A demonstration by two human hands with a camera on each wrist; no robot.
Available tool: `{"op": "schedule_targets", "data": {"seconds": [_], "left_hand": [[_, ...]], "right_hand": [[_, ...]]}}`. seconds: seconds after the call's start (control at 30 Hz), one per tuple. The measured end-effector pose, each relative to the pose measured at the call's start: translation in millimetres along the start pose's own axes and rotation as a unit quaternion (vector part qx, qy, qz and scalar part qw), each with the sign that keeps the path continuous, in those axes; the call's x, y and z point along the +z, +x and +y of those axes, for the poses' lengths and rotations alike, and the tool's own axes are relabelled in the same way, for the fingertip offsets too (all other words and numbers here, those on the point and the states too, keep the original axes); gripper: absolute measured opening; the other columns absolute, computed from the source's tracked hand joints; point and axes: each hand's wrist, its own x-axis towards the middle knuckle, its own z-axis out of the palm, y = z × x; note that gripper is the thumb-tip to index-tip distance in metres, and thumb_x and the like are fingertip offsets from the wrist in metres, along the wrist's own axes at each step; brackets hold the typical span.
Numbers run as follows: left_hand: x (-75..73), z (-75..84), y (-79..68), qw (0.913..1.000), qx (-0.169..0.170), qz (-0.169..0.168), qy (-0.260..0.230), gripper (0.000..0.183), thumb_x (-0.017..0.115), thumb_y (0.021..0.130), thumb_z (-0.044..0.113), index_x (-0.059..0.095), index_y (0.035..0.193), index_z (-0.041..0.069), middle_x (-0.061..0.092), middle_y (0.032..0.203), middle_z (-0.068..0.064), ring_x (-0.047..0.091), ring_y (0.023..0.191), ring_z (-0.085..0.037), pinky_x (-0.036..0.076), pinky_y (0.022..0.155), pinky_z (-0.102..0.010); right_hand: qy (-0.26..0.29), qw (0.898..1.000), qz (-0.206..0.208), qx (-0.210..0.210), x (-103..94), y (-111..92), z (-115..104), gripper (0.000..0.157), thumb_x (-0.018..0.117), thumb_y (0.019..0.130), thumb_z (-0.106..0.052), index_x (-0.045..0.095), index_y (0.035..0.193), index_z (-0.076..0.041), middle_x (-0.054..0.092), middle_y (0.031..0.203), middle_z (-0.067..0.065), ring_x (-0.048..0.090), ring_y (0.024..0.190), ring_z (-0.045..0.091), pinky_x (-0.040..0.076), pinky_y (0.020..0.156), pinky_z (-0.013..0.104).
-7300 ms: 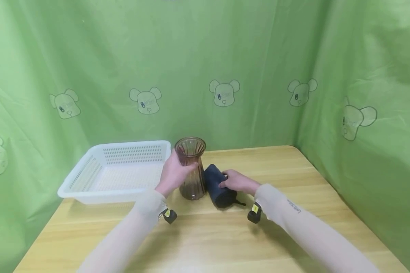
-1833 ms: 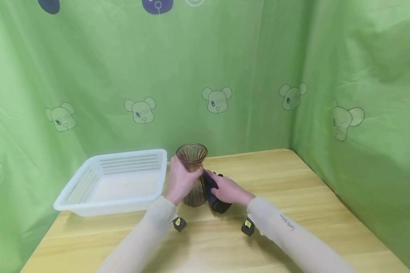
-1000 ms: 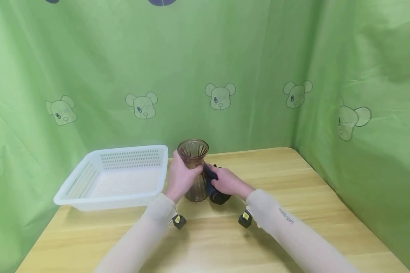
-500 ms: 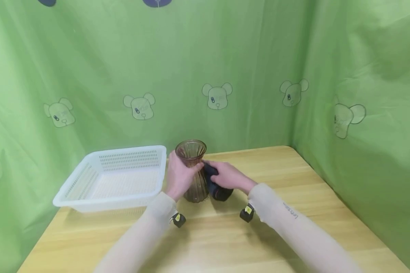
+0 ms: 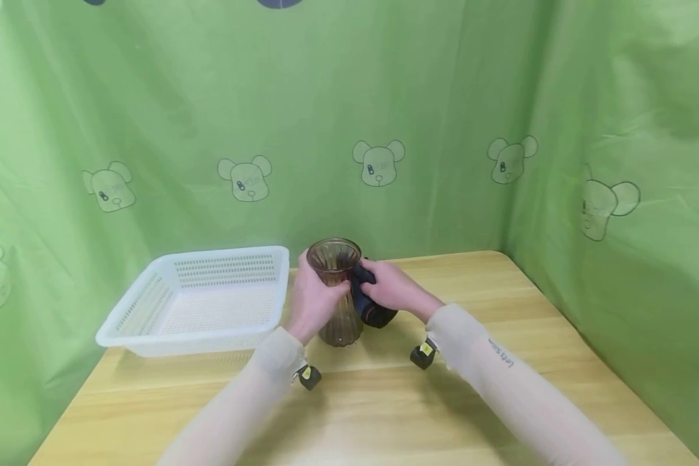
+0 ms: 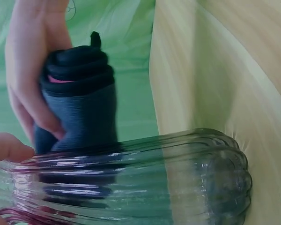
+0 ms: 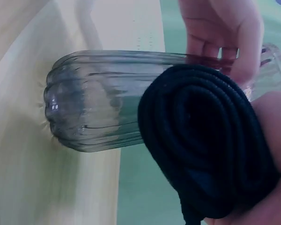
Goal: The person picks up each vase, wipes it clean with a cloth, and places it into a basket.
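A ribbed, brownish glass vase (image 5: pixel 341 327) stands upright on the table, its mouth facing up. My left hand (image 5: pixel 316 299) grips it around the narrow neck, thumb toward me. Just right of the vase, my right hand (image 5: pixel 391 288) holds a rolled dark navy cloth (image 5: pixel 377 314), raised to near the vase's neck. In the left wrist view the cloth roll (image 6: pixel 86 112) shows a small loop at one end and overlaps the glass. The coiled end of the roll (image 7: pixel 196 126) faces the right wrist camera, with the vase (image 7: pixel 98 101) behind it.
A white plastic basket (image 5: pixel 180 344) with slotted sides sits left of the vase on the wooden table (image 5: pixel 361 414). Green curtains (image 5: pixel 303 116) printed with bear heads hang behind the table and along its sides.
The rolled cloth lay on the table beside the vase earlier; my right hand has gripped it and lifted it toward the vase's neck. My left hand keeps its hold on the vase.
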Motion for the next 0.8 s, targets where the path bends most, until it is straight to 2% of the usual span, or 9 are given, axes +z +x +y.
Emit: {"op": "schedule_targets", "data": {"seconds": [0.17, 0.33, 0.43, 0.57, 0.67, 0.8], "left_hand": [[3.0, 0.0, -1.4, 0.9998, -0.011, -0.006, -0.017, 0.102, 0.089, 0.070, 0.027, 0.028, 0.151, 0.014, 0.055, 0.139, -0.011, 0.056, 0.128, -0.027, 0.044, 0.113, -0.045], [4.6, -2.1, -1.8, 0.9989, -0.008, -0.001, -0.046, 0.098, 0.090, 0.072, 0.034, 0.031, 0.149, 0.014, 0.054, 0.138, -0.007, 0.054, 0.129, -0.025, 0.042, 0.115, -0.045], [3.2, -2.5, -1.7, 0.9994, 0.000, 0.006, -0.035, 0.094, 0.089, 0.074, 0.030, 0.033, 0.147, 0.012, 0.051, 0.137, -0.008, 0.052, 0.128, -0.025, 0.042, 0.115, -0.044], [1.9, -2.5, -0.5, 0.9999, 0.008, 0.008, -0.002, 0.095, 0.088, 0.073, 0.031, 0.034, 0.148, 0.010, 0.046, 0.136, -0.007, 0.049, 0.127, -0.024, 0.041, 0.115, -0.043], [0.8, -2.7, 0.8, 0.9999, 0.012, 0.009, -0.001, 0.093, 0.088, 0.072, 0.030, 0.036, 0.147, 0.011, 0.049, 0.136, -0.006, 0.050, 0.128, -0.023, 0.041, 0.116, -0.043], [-0.6, -3.1, 1.4, 0.9998, 0.013, 0.011, -0.014, 0.091, 0.088, 0.071, 0.026, 0.037, 0.146, 0.013, 0.053, 0.136, -0.005, 0.053, 0.128, -0.023, 0.042, 0.114, -0.043]], "right_hand": [[-0.006, 1.000, -0.024, -0.012, 8.2, 1, 8, 0.058, 0.060, 0.092, -0.008, 0.047, 0.148, 0.000, 0.065, 0.126, 0.026, 0.066, 0.090, 0.025, 0.058, 0.078, 0.036], [-0.009, 0.999, -0.051, -0.009, 24.0, -1, 17, 0.063, 0.059, 0.090, -0.005, 0.044, 0.151, -0.005, 0.066, 0.124, 0.025, 0.065, 0.081, 0.020, 0.057, 0.073, 0.032], [-0.011, 0.998, -0.068, 0.012, 36.9, -4, 25, 0.065, 0.059, 0.090, -0.006, 0.042, 0.153, -0.007, 0.067, 0.119, 0.024, 0.065, 0.075, 0.017, 0.056, 0.067, 0.029], [-0.021, 0.995, -0.092, 0.031, 48.3, -7, 36, 0.067, 0.059, 0.089, -0.006, 0.041, 0.153, -0.007, 0.068, 0.115, 0.021, 0.063, 0.071, 0.015, 0.054, 0.066, 0.028], [-0.019, 0.994, -0.098, 0.033, 49.0, -8, 40, 0.067, 0.060, 0.089, -0.007, 0.042, 0.153, -0.007, 0.068, 0.116, 0.019, 0.062, 0.072, 0.015, 0.053, 0.068, 0.028], [-0.006, 0.995, -0.091, 0.028, 38.7, -8, 33, 0.065, 0.061, 0.090, -0.009, 0.043, 0.153, -0.011, 0.067, 0.123, 0.019, 0.063, 0.076, 0.017, 0.055, 0.071, 0.030]]}}
